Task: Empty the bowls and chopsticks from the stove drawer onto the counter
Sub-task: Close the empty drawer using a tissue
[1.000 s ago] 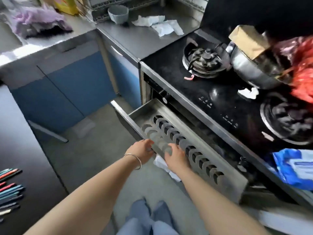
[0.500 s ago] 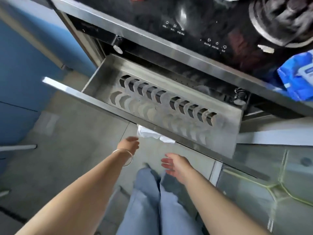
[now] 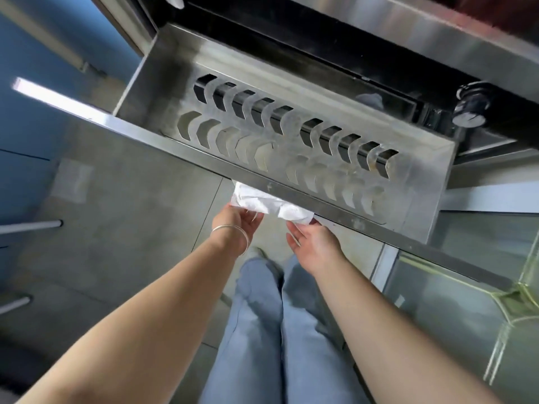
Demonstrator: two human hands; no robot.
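In the head view, the stove drawer [image 3: 163, 83] stands pulled out beneath the steel front edge of the stove, seen from above. Its floor is a steel plate [image 3: 285, 141] cut with two rows of curved slots; no bowls or chopsticks show on it. The drawer's front rail [image 3: 204, 161] runs slantwise across the middle of the picture.

Just under that rail, a crumpled white cloth or paper [image 3: 268, 204] hangs out below the drawer's front. The left hand [image 3: 236, 221], with thin bangles [image 3: 233, 233] at the wrist, reaches up to the lower left corner of the white wad, fingers loosely spread and touching it; whether it grips the wad cannot be told. The right hand [image 3: 313, 243] is open, palm turned inward, fingers straight, their tips at the wad's lower right edge, holding nothing.

Below the forearms are the person's legs in light blue jeans [image 3: 262, 330] over a grey tiled floor [image 3: 122, 228]. A blue cabinet front [image 3: 26, 126] stands at the left.
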